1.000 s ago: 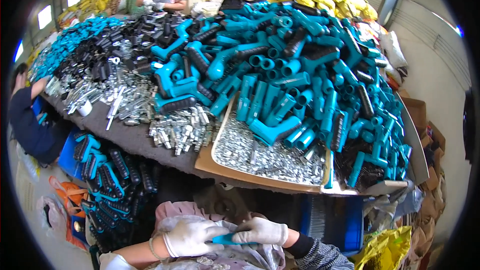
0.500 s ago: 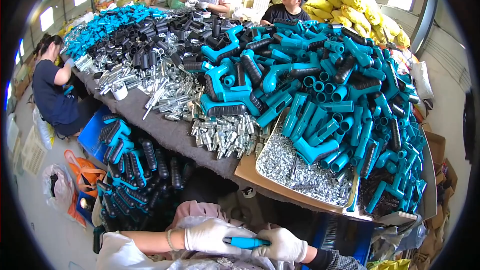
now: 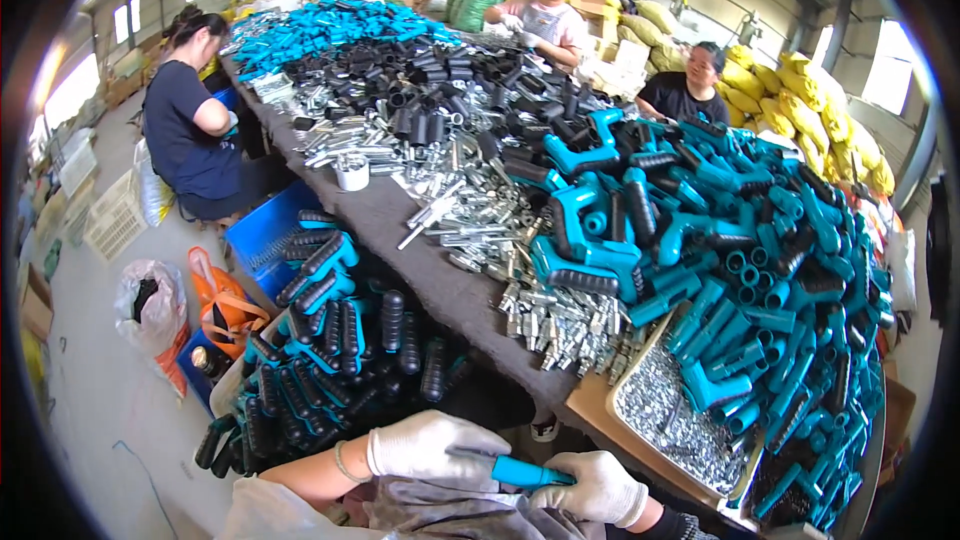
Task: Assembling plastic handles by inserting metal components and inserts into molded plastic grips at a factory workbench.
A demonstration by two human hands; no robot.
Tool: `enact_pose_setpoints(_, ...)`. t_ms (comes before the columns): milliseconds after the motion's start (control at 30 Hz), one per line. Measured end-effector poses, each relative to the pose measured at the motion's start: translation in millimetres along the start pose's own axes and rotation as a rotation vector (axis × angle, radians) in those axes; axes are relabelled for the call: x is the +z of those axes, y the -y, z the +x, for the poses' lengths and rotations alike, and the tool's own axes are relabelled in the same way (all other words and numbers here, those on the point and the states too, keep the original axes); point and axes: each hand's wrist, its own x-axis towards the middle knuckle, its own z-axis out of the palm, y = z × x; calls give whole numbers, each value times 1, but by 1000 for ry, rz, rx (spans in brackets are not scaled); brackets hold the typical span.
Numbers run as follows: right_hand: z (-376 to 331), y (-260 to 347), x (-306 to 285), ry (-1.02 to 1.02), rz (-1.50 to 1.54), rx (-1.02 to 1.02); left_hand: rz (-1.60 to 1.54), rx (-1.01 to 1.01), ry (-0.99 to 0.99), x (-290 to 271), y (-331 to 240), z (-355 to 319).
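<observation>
Low in front of my body, both white-gloved hands grip one teal plastic tool handle (image 3: 528, 473). My left hand (image 3: 432, 448) closes round its left end and hides that part. My right hand (image 3: 592, 488) has its fingers on the right end. Only the teal middle shows between the gloves. Beyond my right hand stands a shallow tray (image 3: 615, 402) of small shiny metal pieces. A large heap of teal handles (image 3: 690, 285), many with black ribbed grips, rises behind it and partly covers it.
Metal fittings (image 3: 550, 325), black sleeves (image 3: 440, 75) and a white cup (image 3: 352, 172) lie on the grey-covered table (image 3: 400, 265). Below left, finished-looking handles (image 3: 320, 340) pile up by a blue crate (image 3: 270, 245). Bags (image 3: 150, 305) sit on the floor. Three people surround the table.
The view has swung left, so the table and people appear farther right. The handle stays between both hands, with more of its teal middle showing and its right end tilted lower.
</observation>
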Motion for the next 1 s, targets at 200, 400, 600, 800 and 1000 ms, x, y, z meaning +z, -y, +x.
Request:
enact_pose_setpoints(200,25,2,32,-5,1046,353,255,-248,-570,-82,13,15)
enact_pose_setpoints(400,31,5,63,-94,1174,255,707,-293,-843,-188,80,62)
enact_pose_setpoints(600,28,1,82,-176,1178,271,835,-430,-808,-262,126,137)
enact_pose_setpoints(800,34,1,97,-267,1232,275,968,-651,-846,-269,130,223)
enact_pose_setpoints(1000,35,-1,86,-243,1220,243,923,-751,-879,-309,171,220)
